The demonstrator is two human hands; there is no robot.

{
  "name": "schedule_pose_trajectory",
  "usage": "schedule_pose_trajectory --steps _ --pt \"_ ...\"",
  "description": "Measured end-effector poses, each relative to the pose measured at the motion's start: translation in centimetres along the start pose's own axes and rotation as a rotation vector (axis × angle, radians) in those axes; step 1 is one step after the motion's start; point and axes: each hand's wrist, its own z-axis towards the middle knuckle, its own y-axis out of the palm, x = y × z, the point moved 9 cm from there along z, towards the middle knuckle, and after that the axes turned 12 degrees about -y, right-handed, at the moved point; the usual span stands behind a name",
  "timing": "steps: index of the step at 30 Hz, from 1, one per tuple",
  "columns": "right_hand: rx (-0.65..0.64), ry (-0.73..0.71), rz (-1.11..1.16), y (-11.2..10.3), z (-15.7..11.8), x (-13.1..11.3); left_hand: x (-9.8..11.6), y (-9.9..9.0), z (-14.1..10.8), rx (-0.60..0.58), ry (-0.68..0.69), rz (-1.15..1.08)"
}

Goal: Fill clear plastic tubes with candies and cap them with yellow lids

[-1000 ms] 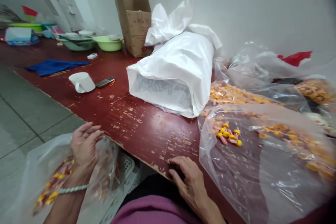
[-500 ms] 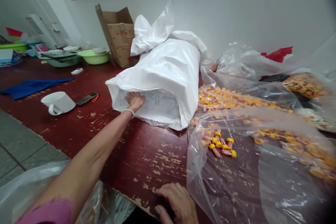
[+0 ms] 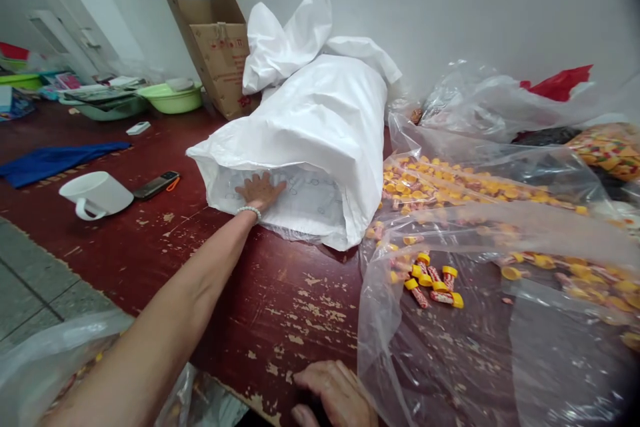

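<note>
My left hand reaches into the mouth of a large white woven sack that lies on its side. Its fingers are spread flat against a mass of clear plastic pieces, whose exact kind I cannot make out. A pale bead bracelet circles that wrist. At the table's near edge rests my right hand, loosely curved, thumb apart from the fingers, with nothing seen in it. Right of it spreads a clear plastic bag with small yellow-capped tubes of red and white bits at its mouth.
On the worn red table stand a white mug, a phone and a blue cloth. Behind are a cardboard box and a green basin. More yellow-capped tubes lie at right. A filled bag sits below the edge.
My left hand has shifted slightly right inside the sack's mouth, its fingers spread wider. The view has tilted a little downward. My right hand stays at the table edge.
</note>
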Motion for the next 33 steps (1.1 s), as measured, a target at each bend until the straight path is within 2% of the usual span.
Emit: schedule_pose_trajectory --steps 3,7,12,18,25,28,30,31,33 --pt "-0.093 -0.055 -0.017 -0.6 0.9 -0.8 1.4 0.1 -2.4 0.064 0.126 0.026" --pt "-0.163 -0.015 0.012 -1.0 1.2 -1.0 2.6 -0.2 -6.1 0.115 0.299 0.036" --pt "-0.156 0.038 0.053 -1.1 1.3 -1.3 3.1 -0.9 -11.0 0.173 0.453 0.072" --pt "-0.193 0.121 0.078 -1.1 1.1 -1.5 2.8 -1.5 -17.3 0.140 0.591 0.018" --pt "-0.218 0.154 0.090 -0.9 0.7 -1.6 1.1 -1.6 -23.4 -0.004 0.754 -0.162" --pt "-0.214 0.145 0.081 -1.0 0.7 -1.8 0.4 -2.3 -24.9 -0.034 0.813 -0.251" --pt "-0.206 0.144 0.083 -1.0 0.6 -1.8 -0.5 -3.4 -24.6 -0.011 0.798 -0.315" --pt "-0.191 0.143 0.087 -1.1 0.6 -1.8 -1.3 -4.1 -23.7 0.029 0.738 -0.341" --pt "-0.127 0.144 0.085 -1.5 0.6 -1.7 -4.0 -5.6 -20.9 0.157 0.505 -0.365"
